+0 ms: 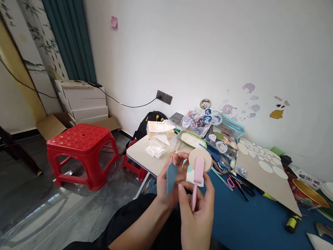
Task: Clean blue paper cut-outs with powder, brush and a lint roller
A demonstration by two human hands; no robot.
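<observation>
My left hand (166, 180) is closed around a flat blue-grey cut-out piece (171, 177) with a wavy edge, held upright near my palm. My right hand (196, 215) grips a pink tool (199, 170) by its thin handle; its oblong head points up. Right behind that head is a round beige disc (193, 157); what holds it is hidden. Between my hands a pale, light-blue and white piece shows in part, and I cannot make out its kind. Both hands are over the table's front edge, above my lap.
On the table are tissues (156, 146), a green-rimmed tray (192, 139), stickers, pink-handled scissors (230, 182), a grey board (267, 170) with pale cut-outs and a yellow-black tape measure or cutter (293, 223). A red stool (82, 139) and stacked white boxes (88, 102) stand left.
</observation>
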